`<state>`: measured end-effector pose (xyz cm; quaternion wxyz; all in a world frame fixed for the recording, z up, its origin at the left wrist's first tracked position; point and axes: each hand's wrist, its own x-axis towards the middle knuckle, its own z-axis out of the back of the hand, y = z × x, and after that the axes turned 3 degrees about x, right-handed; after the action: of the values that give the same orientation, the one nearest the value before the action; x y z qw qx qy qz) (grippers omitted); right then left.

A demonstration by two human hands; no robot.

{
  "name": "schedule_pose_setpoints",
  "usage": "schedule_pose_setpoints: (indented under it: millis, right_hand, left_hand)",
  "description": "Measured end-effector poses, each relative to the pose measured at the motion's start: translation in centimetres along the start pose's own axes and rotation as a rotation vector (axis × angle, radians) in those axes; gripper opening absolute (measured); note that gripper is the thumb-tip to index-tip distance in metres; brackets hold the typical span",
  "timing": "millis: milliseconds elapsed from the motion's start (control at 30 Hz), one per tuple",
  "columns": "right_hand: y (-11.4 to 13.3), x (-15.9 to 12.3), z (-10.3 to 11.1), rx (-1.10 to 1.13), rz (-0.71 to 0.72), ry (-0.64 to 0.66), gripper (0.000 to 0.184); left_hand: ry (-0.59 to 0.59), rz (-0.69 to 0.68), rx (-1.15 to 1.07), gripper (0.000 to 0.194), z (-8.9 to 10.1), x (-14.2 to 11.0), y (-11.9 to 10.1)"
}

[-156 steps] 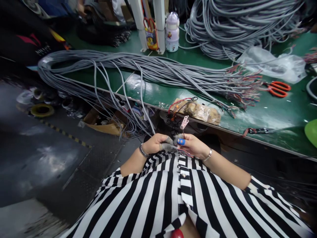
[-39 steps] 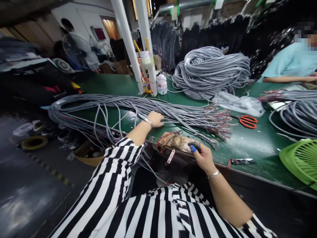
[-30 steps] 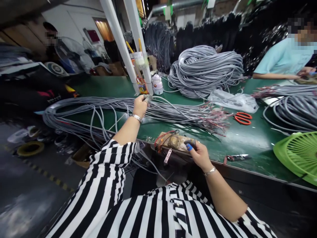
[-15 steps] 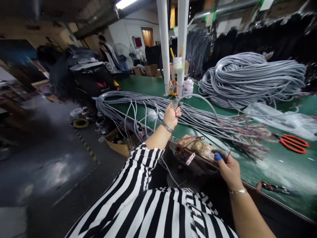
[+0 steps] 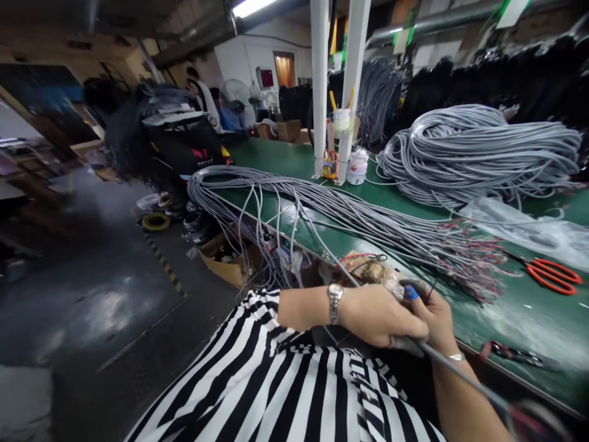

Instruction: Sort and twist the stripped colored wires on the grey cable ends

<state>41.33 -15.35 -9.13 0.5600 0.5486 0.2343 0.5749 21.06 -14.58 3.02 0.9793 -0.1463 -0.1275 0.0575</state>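
My left hand [image 5: 384,316], with a metal watch on its wrist, is closed around a grey cable [image 5: 464,377]. The cable comes down from the long bundle of grey cables [image 5: 317,193] and leaves my fist toward the lower right, where its reddish end is blurred. Just beside it, my right hand [image 5: 435,316] is pinched closed, blue tape on its thumb. A dark piece with a thin tip shows at its fingers; I cannot make out what it is. Behind both hands lies a clear-wrapped brown item [image 5: 375,270] with red and black wires at the bench edge.
Orange-handled scissors [image 5: 552,275] and a plier-like tool [image 5: 522,356] lie on the green bench [image 5: 519,313] at right. A big grey cable coil [image 5: 478,153] and plastic bag [image 5: 519,230] sit behind. White posts [image 5: 319,92] rise mid-bench. A cardboard box [image 5: 225,261] stands below.
My left hand has come from the cable bundle down and right, close to my right hand, drawing the grey cable along. My right hand stays nearly in place. The view has shifted slightly.
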Motion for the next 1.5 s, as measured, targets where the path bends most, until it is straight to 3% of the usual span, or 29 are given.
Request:
schedule_pose_setpoints:
  millis: [67,100,233,333,433,533,633,933,1167,1300,1367,1500]
  right_hand:
    - [0.5,-0.2,0.0,-0.050,0.004,-0.014,0.033]
    - [0.7,-0.2,0.0,-0.066,0.013,-0.017,0.033]
    - [1.4,-0.8,-0.1,-0.082,0.087,0.025,0.029]
    - [1.8,-1.9,-0.7,-0.089,0.069,0.071,0.026]
    - [2.7,-3.8,-2.6,0.066,-0.011,0.193,0.025]
    - [4.0,-5.8,-4.9,0.220,-0.078,0.370,0.024]
    - [5.0,-7.0,-6.2,0.274,-0.141,0.452,0.025]
    - [5.8,-6.7,-5.8,0.296,-0.211,0.290,0.026]
    - [4.8,-7.2,-5.6,0.313,-0.209,0.244,0.027]
    - [4.2,-7.7,-4.4,0.364,-0.215,0.377,0.029]
    - [3.7,-7.8,-4.0,0.459,-0.272,0.440,0.034]
    - [2.7,-7.7,-4.4,0.659,-0.550,0.296,0.039]
  left_hand:
    - [-0.053,0.047,-0.229,0.013,-1.3,-2.2,-0.9]
    - [-0.112,0.133,-0.376,0.017,-1.9,-3.6,-1.2]
    - [-0.335,0.650,-0.992,0.048,-5.0,-9.5,-1.3]
    - [-0.447,0.930,-1.096,0.050,-7.3,-13.5,-1.3]
    - [-0.424,1.041,-1.090,0.047,-8.8,-16.0,-1.6]
    - [-0.398,1.082,-1.076,0.044,-9.4,-16.8,-1.9]
    - [-0.406,1.114,-1.011,0.039,-9.8,-16.6,-1.7]
    - [-0.343,1.089,-0.918,0.012,-11.3,-15.5,-1.0]
    - [-0.373,0.985,-1.167,0.034,-10.3,-12.1,0.4]
    - [-0.523,1.002,-1.092,0.035,-10.8,-11.4,1.3]
    - [-0.619,1.005,-0.988,0.034,-11.2,-11.6,1.4]
    - [-0.634,0.943,-0.938,0.033,-11.3,-12.5,1.1]
